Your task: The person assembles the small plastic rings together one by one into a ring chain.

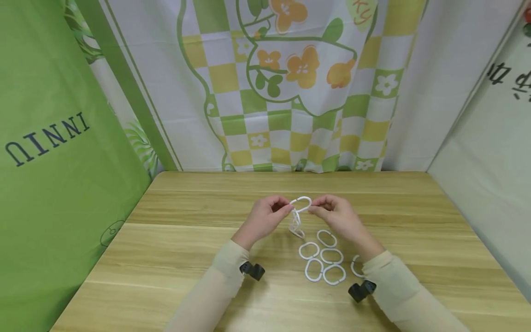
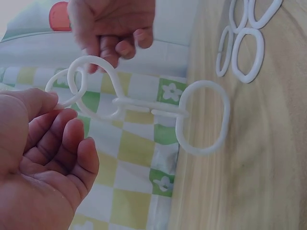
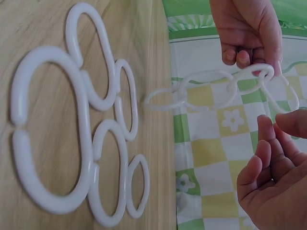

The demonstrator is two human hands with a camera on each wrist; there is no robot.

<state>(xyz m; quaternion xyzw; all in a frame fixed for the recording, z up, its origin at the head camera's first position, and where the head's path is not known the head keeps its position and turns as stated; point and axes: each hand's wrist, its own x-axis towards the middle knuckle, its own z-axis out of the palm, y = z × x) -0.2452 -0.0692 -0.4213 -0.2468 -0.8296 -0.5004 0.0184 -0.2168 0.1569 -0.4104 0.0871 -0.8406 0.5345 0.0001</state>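
Note:
My left hand (image 1: 267,216) pinches a white plastic C-shaped link (image 1: 302,198) between thumb and index finger. From that link hangs a short chain of several joined white links (image 1: 296,224), whose lowest end comes near the tabletop. My right hand (image 1: 338,216) has its thumb and index finger at the far end of the same link and appears to pinch it. The left wrist view shows the chain (image 2: 148,106) stretching away from my left fingers. In the right wrist view, my right hand (image 3: 278,167) partly hides its contact with the held link.
Several loose white links (image 1: 314,269) lie in a cluster on the wooden table (image 1: 186,258), below and between my hands. Another loose link (image 1: 355,267) sits partly under my right forearm. Patterned curtains (image 1: 282,120) hang behind the table, with a green cloth (image 1: 50,193) at left.

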